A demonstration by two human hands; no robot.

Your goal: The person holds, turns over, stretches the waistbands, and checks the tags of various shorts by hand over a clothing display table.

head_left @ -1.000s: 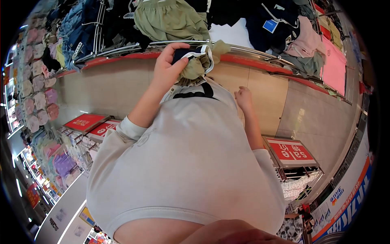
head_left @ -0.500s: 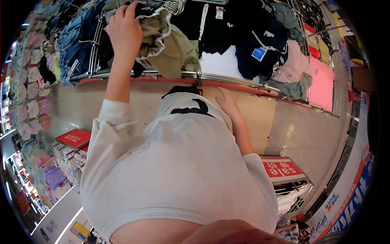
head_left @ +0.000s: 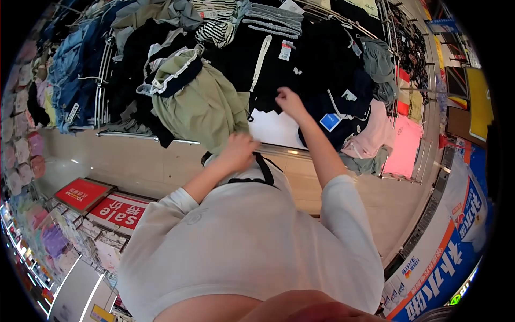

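Note:
An olive-green garment (head_left: 201,104) with a ruffled elastic waistband lies on the display rack. Its waistband, edged in white over a dark band, faces the upper left, and its lower end hangs over the front rail. My left hand (head_left: 238,153) is at that lower end, fingers curled against the cloth. Farther right, my right hand (head_left: 292,104) is closed in front of black clothing, near the lower edge of a black garment (head_left: 268,72) with a pale drawstring and a tag. Whatever its fingers may pinch is hidden.
Dark navy clothing (head_left: 343,112) with a blue tag and pink clothing (head_left: 402,145) lie at the right. Jeans (head_left: 80,70) are piled at the left. The rack's metal front rail (head_left: 289,150) runs before me. Red sale signs (head_left: 115,209) stand at lower left.
My left hand has come down and right from the top of the pile to the olive garment's lower end. My right hand has risen from beside my body over the rack. The garment has been turned and spread.

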